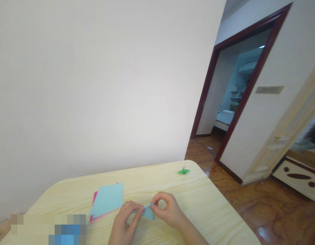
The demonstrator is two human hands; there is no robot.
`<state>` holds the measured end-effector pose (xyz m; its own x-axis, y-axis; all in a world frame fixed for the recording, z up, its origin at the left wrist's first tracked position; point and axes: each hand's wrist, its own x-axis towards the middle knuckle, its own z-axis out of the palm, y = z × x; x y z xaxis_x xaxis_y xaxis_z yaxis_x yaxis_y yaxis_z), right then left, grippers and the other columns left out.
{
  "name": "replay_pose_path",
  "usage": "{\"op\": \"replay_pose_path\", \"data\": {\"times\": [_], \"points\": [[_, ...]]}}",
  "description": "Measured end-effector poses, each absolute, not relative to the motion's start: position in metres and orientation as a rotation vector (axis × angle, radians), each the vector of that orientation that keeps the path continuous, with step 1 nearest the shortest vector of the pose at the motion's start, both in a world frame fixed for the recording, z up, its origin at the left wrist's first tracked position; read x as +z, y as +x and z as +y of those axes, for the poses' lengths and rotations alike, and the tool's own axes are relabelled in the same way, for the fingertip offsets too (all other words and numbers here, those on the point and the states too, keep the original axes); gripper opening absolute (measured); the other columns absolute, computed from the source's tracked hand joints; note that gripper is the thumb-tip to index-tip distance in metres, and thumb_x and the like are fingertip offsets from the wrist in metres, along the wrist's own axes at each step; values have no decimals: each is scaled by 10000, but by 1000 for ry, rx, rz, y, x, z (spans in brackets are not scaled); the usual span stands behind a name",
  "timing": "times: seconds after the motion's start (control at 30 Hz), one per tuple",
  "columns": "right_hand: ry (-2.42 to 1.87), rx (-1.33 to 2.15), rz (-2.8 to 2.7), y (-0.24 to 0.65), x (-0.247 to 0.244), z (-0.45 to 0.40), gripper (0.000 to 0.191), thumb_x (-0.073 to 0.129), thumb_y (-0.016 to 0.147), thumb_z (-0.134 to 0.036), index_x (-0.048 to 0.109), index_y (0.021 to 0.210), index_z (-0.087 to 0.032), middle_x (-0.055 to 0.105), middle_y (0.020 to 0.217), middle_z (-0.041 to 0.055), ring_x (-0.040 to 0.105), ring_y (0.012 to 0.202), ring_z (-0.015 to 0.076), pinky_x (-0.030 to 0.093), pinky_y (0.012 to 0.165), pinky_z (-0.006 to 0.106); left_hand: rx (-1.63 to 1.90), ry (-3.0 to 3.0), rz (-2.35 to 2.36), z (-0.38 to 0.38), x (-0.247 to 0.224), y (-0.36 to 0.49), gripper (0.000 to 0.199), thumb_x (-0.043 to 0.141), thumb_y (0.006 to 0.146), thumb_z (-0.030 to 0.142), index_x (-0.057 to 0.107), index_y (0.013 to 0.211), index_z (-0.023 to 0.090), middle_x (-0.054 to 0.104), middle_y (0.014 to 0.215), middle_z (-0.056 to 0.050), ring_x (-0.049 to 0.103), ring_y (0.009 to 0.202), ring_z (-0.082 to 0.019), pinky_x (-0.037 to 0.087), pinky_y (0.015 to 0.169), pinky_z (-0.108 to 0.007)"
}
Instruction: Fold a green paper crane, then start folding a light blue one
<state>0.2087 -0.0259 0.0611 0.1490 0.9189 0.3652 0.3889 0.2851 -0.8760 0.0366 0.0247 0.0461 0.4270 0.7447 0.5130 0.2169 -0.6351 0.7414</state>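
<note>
My left hand [125,222] and my right hand [167,211] pinch a small folded piece of light blue paper [148,213] between their fingertips, above the table. Part of the paper is hidden by my fingers. To the left of my left hand, a flat light blue sheet [107,200] lies on a pink sheet [94,204], which shows only along its edges. A small green origami crane [183,171] sits near the far edge of the pale wood-grain table [157,180].
The table's far side runs close to a white wall [96,85]. A pixelated patch [48,229] covers its near left corner. Beyond its right edge lies a reddish-brown floor [249,207], with a dark-framed doorway [231,88] farther back.
</note>
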Motion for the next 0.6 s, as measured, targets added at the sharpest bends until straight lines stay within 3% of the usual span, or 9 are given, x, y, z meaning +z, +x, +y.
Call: {"op": "replay_pose_path", "data": {"times": [0.2,0.6], "points": [[-1207,634,-1423,208,66,-27,51,606,684,-165,604,633,-163,590,615,1,548,614,137,428,620,244,1144,2045,825,24,48,37,166,581,773,364,649,697,232,660,684,-10,613,691,-183,485,666,-276],[-1009,1076,-1160,204,47,-16,318,662,682,-458,540,671,-164,454,586,-40,405,542,92,311,519,210,1063,1954,872,24,51,38,254,566,756,433,647,645,219,645,638,-4,586,644,-179,446,623,-264]]}}
